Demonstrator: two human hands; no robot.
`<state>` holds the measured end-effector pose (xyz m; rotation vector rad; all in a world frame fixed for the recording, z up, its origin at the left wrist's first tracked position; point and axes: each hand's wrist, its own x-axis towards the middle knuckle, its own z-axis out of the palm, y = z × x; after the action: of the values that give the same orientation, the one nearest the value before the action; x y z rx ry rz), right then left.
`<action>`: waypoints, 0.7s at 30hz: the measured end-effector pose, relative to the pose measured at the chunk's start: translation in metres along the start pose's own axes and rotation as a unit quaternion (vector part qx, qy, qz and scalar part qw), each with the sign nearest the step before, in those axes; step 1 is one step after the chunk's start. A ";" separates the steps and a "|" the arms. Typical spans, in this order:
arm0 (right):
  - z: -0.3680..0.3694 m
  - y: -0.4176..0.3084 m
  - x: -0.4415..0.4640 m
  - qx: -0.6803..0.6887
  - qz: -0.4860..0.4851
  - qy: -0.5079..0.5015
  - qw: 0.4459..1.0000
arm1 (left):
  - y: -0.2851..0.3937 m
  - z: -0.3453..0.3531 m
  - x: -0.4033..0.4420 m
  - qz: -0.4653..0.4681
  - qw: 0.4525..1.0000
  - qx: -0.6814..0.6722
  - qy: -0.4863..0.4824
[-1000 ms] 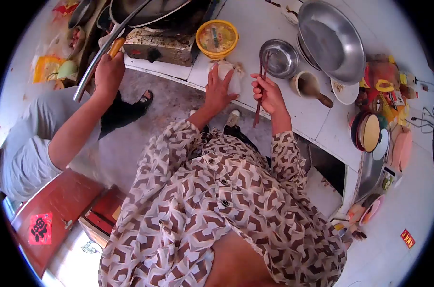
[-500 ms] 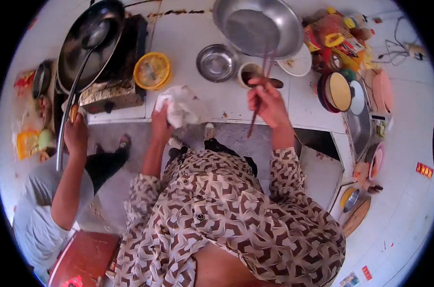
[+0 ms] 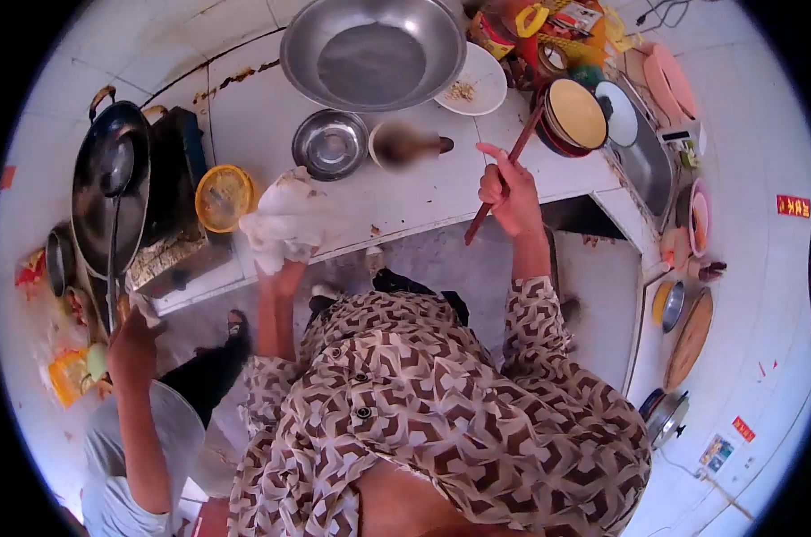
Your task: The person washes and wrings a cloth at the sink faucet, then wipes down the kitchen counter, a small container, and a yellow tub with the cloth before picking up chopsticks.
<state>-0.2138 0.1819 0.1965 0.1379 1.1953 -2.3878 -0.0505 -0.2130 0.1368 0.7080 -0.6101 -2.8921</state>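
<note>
My left hand is closed on a crumpled white cloth, at the counter's front edge beside a yellow-rimmed tub. My right hand grips reddish-brown chopsticks, which slant up to the right past the fist. Its index finger sticks out to the left. Between the hands, farther back, are a small steel bowl and a blurred cup-like vessel with a dark handle. Behind them sit a large steel basin and a white plate with some crumbs on it.
On the left, a co-worker's hand holds the handle end of a dark wok with a ladle in it, by a stove. Stacked bowls stand on the right before a sink. The counter's front edge runs between my hands.
The view has turned, so the counter things sit farther left. The chopsticks have swung from nearly upright to slanting right. The cloth now lies above my left hand, and the wok appears lower.
</note>
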 end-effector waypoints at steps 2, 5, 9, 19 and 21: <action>0.003 0.009 -0.007 -0.064 -0.027 0.109 0.992 | -0.042 -0.002 0.021 -0.056 0.998 -0.037 0.011; -0.004 0.015 -0.021 -0.261 -0.075 0.194 0.943 | -0.041 -0.023 0.023 -0.050 0.997 -0.024 0.046; -0.033 0.024 -0.066 -0.430 -0.125 0.273 0.851 | -0.045 -0.031 0.041 -0.067 0.993 0.039 0.083; -0.076 0.106 -0.192 -0.255 -0.076 0.521 0.811 | -0.065 -0.021 0.064 -0.207 0.974 0.089 0.001; -0.082 0.122 -0.208 -0.218 -0.068 0.542 0.809 | -0.070 -0.023 0.070 -0.226 0.970 0.088 0.005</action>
<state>0.0155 0.2578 0.1168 1.4438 2.2449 -1.9998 -0.1021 -0.1707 0.0606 1.0006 -0.8036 -3.2707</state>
